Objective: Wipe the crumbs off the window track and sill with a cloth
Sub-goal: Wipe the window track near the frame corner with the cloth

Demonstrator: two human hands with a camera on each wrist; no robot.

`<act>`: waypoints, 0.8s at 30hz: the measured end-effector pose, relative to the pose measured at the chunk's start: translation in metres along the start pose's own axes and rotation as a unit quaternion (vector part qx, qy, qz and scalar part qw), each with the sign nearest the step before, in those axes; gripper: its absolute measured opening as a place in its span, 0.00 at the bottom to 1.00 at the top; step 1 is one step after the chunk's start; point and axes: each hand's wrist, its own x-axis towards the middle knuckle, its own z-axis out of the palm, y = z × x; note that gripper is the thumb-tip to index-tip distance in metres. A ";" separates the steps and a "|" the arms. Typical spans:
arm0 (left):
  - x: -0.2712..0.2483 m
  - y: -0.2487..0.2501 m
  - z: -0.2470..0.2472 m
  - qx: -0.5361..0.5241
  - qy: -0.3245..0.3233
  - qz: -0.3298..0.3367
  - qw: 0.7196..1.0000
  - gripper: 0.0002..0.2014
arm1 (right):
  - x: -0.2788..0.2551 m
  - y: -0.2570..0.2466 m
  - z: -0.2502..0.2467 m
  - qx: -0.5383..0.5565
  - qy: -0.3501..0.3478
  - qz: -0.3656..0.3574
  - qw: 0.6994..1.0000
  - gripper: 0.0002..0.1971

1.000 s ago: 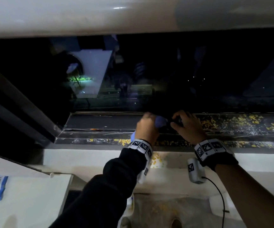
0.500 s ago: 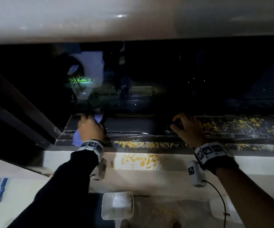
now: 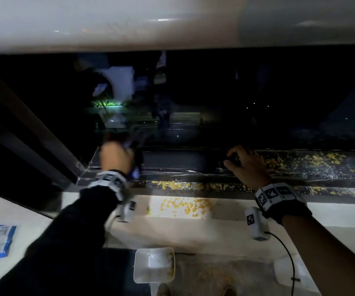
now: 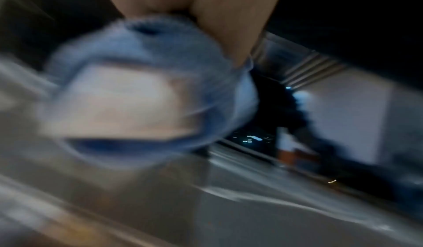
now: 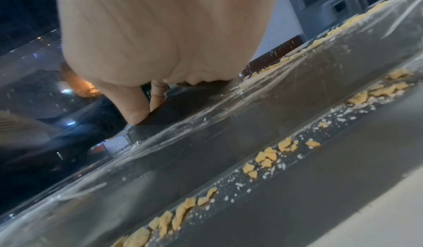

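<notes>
Your left hand (image 3: 116,155) is bunched around a blue cloth (image 4: 146,81) at the far left end of the dark window track (image 3: 172,161), near the corner of the frame. Your fingers curl round the cloth, most likely so a thick wad fits down into the channel. Your right hand (image 3: 247,165) rests further right on the same track, fingertips (image 5: 137,114) pressing on a dark flat ledge; it seems to be steadying you rather than working, and whether it pinches anything small you cannot tell from these views.

Yellow crumbs (image 3: 181,184) lie along the front channel between your hands. A denser patch sits on the white sill (image 3: 225,227) just below, and more are scattered along the track to the right of your right hand. A white scoop (image 3: 154,264) stands below the sill, probably to catch what is swept off.

The head view shows the whole layout, but the left hand there is blurred. The left wrist view, also blurred, shows the cloth's colour and fuzzy weave. The right wrist view alone shows fine white specks among the crumbs.
</notes>
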 end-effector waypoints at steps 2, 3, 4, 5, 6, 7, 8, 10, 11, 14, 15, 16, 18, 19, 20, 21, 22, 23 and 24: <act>0.012 -0.035 -0.016 0.026 0.053 -0.084 0.995 0.15 | 0.000 -0.001 0.000 -0.010 -0.002 0.004 1.000 0.16; 0.012 -0.043 -0.019 0.038 0.049 -0.112 0.992 0.14 | 0.000 -0.001 0.000 -0.012 -0.001 0.005 1.000 0.17; 0.010 -0.046 -0.015 0.050 0.027 -0.130 0.990 0.14 | 0.000 -0.001 0.001 -0.012 0.001 0.007 1.000 0.17; 0.006 -0.043 -0.007 0.057 0.003 -0.131 0.990 0.14 | 0.000 -0.002 0.001 -0.011 0.002 0.009 1.000 0.17; 0.002 -0.038 0.004 0.057 -0.014 -0.122 0.991 0.13 | 0.000 -0.003 0.001 -0.010 0.001 0.013 1.000 0.16; -0.004 -0.029 0.017 0.049 -0.020 -0.111 0.992 0.14 | 0.000 -0.002 0.002 -0.009 0.000 0.014 1.000 0.15; -0.008 -0.017 0.027 0.047 -0.020 -0.104 0.993 0.15 | 0.000 -0.002 0.003 -0.007 0.002 0.012 1.000 0.14; -0.020 0.011 0.046 0.035 -0.035 -0.101 0.994 0.15 | 0.001 -0.002 0.003 -0.005 0.006 0.011 1.000 0.11; -0.027 0.025 0.054 0.029 -0.040 -0.090 0.995 0.15 | 0.001 -0.003 0.004 -0.003 0.007 0.011 1.000 0.11; -0.056 0.074 0.071 0.018 -0.083 0.009 0.996 0.17 | 0.001 -0.004 0.002 0.010 0.007 0.005 1.000 0.10; -0.065 0.086 0.077 0.004 -0.109 0.058 0.992 0.18 | 0.000 -0.003 0.002 0.014 0.007 -0.001 1.000 0.11; -0.072 0.095 0.082 -0.016 -0.139 0.098 0.985 0.19 | 0.001 -0.002 0.002 0.015 0.005 -0.004 1.000 0.12; -0.073 0.098 0.075 -0.049 -0.185 0.142 0.971 0.18 | 0.001 0.000 0.002 0.009 0.001 -0.001 1.000 0.12; -0.067 0.089 0.067 -0.064 -0.174 0.137 0.973 0.17 | 0.002 0.001 0.002 0.008 -0.001 0.002 1.000 0.12; -0.057 0.076 0.055 -0.072 -0.152 0.113 0.979 0.15 | 0.002 0.001 0.002 0.010 -0.001 0.003 1.000 0.12; -0.046 0.062 0.040 -0.075 -0.126 0.078 0.986 0.15 | 0.001 0.001 0.001 0.010 -0.001 0.003 1.000 0.13; -0.034 0.043 0.026 -0.063 -0.099 0.035 0.992 0.15 | 0.001 0.000 0.001 0.010 -0.002 0.004 1.000 0.15; -0.020 0.023 0.012 -0.048 -0.069 -0.007 0.996 0.14 | 0.001 -0.001 0.001 0.009 -0.002 0.006 1.000 0.15; -0.008 0.003 -0.002 -0.027 -0.034 -0.044 0.998 0.12 | 0.001 -0.001 0.001 0.005 -0.001 0.010 1.000 0.15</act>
